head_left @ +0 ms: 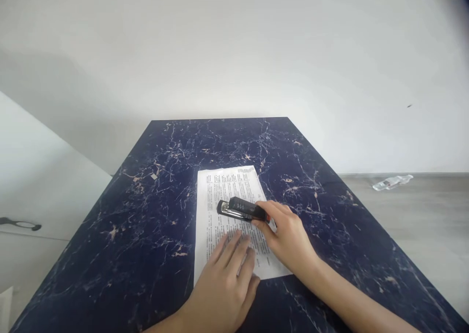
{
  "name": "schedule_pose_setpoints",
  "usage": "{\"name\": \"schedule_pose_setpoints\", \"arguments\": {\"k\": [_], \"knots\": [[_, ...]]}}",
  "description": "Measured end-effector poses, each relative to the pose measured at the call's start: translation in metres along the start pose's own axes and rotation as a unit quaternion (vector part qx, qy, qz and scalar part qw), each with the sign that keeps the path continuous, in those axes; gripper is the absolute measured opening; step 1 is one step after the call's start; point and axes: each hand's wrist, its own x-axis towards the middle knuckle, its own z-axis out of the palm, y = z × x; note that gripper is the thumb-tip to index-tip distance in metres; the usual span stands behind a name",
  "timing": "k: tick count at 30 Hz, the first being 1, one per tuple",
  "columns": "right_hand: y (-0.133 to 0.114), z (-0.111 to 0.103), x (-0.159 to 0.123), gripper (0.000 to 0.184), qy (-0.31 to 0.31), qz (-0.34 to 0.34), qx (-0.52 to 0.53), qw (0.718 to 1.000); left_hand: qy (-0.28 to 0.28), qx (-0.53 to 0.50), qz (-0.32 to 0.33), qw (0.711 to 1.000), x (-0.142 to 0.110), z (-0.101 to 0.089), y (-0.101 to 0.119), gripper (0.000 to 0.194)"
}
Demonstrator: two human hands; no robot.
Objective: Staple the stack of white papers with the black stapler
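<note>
A black stapler (242, 209) is held at its rear end by my right hand (287, 233), fingers closed round it. Its front points left, and it lies over the middle of a printed sheet of paper (210, 196); I cannot tell whether it touches the paper. My left hand (227, 279) rests on the lower part of the sheet with fingers stretched out, just below the stapler. Lines of text run along the paper, and its lower edge is partly covered by my left hand.
Under the paper is a dark blue marble-patterned table (157, 211) against a white wall (220, 50). A crumpled clear plastic piece (393, 182) lies on the floor at right. White furniture with a black handle (20, 223) stands at left.
</note>
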Motion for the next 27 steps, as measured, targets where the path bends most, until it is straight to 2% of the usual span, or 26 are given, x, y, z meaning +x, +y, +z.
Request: {"name": "schedule_pose_setpoints", "arguments": {"k": [4, 7, 10, 14, 17, 20, 22, 24, 27], "knots": [[-0.003, 0.005, 0.002, 0.021, 0.002, -0.033, 0.016, 0.999, 0.05, -0.048, 0.032, 0.997, 0.004, -0.007, 0.001, 0.025], [-0.007, 0.006, 0.003, 0.022, 0.008, -0.047, 0.02, 0.999, 0.069, -0.111, 0.028, 0.991, 0.003, -0.014, -0.001, 0.023], [-0.01, 0.008, 0.003, 0.022, 0.005, -0.053, 0.019, 0.998, 0.103, -0.162, -0.024, 0.981, -0.001, -0.022, -0.008, 0.02], [-0.008, 0.014, 0.005, 0.022, -0.006, -0.053, 0.018, 0.998, 0.192, -0.211, -0.141, 0.948, 0.0, -0.031, -0.033, 0.016], [-0.005, 0.018, 0.005, 0.022, -0.008, -0.062, 0.015, 0.998, 0.247, -0.286, -0.239, 0.895, 0.004, -0.031, -0.059, 0.016], [-0.001, 0.021, 0.003, 0.026, 0.0, -0.057, 0.003, 0.998, 0.278, -0.395, -0.334, 0.809, 0.009, -0.021, -0.082, 0.024], [0.002, 0.023, 0.002, 0.033, 0.014, -0.039, 0.001, 0.999, 0.281, -0.473, -0.365, 0.751, 0.011, -0.013, -0.091, 0.028], [0.007, 0.024, 0.0, 0.035, 0.029, -0.026, 0.01, 0.999, 0.28, -0.527, -0.381, 0.706, 0.012, -0.007, -0.096, 0.03], [0.012, 0.023, -0.002, 0.026, 0.054, -0.038, 0.032, 0.997, 0.288, -0.555, -0.392, 0.675, 0.012, -0.002, -0.098, 0.029]]}}
